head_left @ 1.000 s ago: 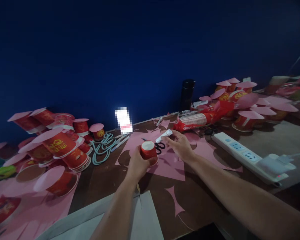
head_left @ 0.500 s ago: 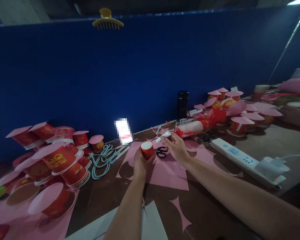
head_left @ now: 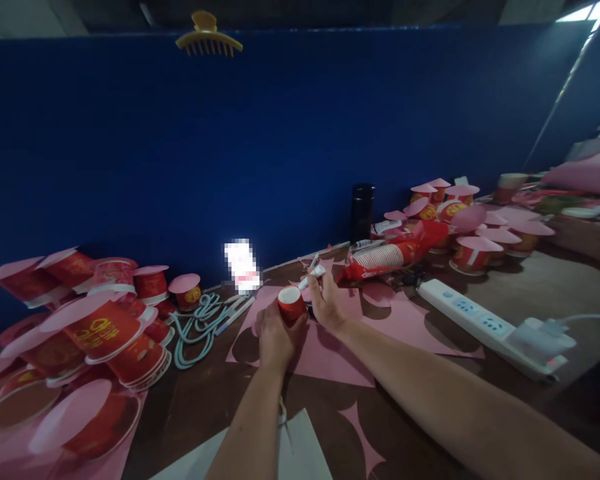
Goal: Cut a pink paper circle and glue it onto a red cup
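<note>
My left hand (head_left: pixel 276 339) is wrapped round a red paper cup (head_left: pixel 292 306), whose pale round end faces up. In my right hand (head_left: pixel 329 303) is a small white tube (head_left: pixel 312 276), probably glue, pinched between the fingers. Its narrow end is close to the cup's pale end; whether they touch I cannot tell. Beneath both hands lies a pink paper sheet (head_left: pixel 330 357) with round holes cut out. Black scissors on the sheet are mostly hidden behind my right hand and the cup.
Red cups with pink paper discs (head_left: pixel 97 327) crowd the left; more (head_left: pixel 475 250) stand at the right. Nearby are a sleeve of stacked cups (head_left: pixel 380 261), a black flask (head_left: pixel 363 210), a power strip (head_left: pixel 473 323), a coiled pale cable (head_left: pixel 200 330) and a bright phone screen (head_left: pixel 243 267).
My right hand has brought the white tube left and down to the cup. The left hand still grips the cup. The view has shifted slightly.
</note>
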Tool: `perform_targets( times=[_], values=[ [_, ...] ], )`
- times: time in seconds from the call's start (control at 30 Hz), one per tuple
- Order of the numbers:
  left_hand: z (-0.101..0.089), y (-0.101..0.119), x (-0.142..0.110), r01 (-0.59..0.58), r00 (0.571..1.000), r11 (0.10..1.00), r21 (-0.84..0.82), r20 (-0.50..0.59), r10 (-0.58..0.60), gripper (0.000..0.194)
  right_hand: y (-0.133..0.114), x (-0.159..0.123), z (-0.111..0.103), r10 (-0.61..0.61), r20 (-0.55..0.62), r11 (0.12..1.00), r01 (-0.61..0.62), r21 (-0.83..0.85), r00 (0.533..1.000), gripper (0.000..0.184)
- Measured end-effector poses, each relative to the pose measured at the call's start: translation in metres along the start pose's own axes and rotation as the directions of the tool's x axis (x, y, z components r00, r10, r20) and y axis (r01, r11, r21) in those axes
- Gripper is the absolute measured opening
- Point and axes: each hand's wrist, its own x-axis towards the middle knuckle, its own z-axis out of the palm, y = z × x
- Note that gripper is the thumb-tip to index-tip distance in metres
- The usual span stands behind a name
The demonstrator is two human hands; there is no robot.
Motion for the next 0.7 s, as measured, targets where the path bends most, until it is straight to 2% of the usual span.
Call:
perform_targets(
  times=[0.17, 0.47, 0.7],
  values=[
    [-0.003, 0.001, 0.0, 0.001, 1.0, 1.0, 0.022, 0.028, -0.001, 0.056, 0.002, -0.009, 0.001, 0.009, -0.007, 1.0, -0.009, 0.017, 1.0, 0.026],
    [-0.008, 0.0, -0.003, -0.037, 0.999, 0.999, -0.019, 0.029, 0.037, 0.058, 0.003, -0.007, 0.0, 0.027, 0.082, 0.999, -0.03, 0.04, 0.996, 0.034],
    [-0.011, 0.003, -0.004, 0.015, 0.996, 0.997, -0.074, 0.087, -0.009, 0.054, 0.007, -0.002, -0.002, 0.013, 0.1, 0.997, -0.006, -0.073, 0.995, 0.03]
  ],
)
